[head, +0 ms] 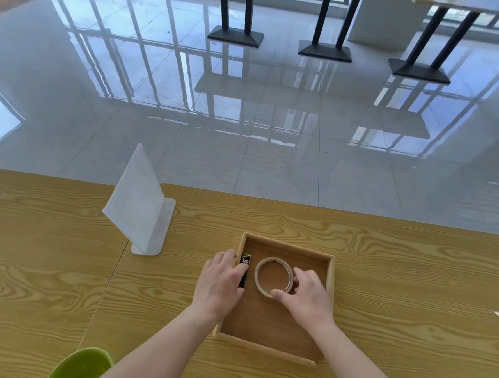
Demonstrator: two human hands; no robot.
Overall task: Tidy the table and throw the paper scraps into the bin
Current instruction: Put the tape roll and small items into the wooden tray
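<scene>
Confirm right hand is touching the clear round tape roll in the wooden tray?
Touching. Head view: right hand has its thumb on the near rim of the clear round tape roll, fingers wrapping its right side.

Glossy pale floor tiles (273, 161) stretch beyond the far edge of the wood-grain desk (412, 272), mirroring barred windows in bluish daylight. Black table legs on flat pedestal bases (235, 38) stand far back, near a white counter block (381, 21). A green seat (81, 364) shows at the desk's near edge, left.
</scene>
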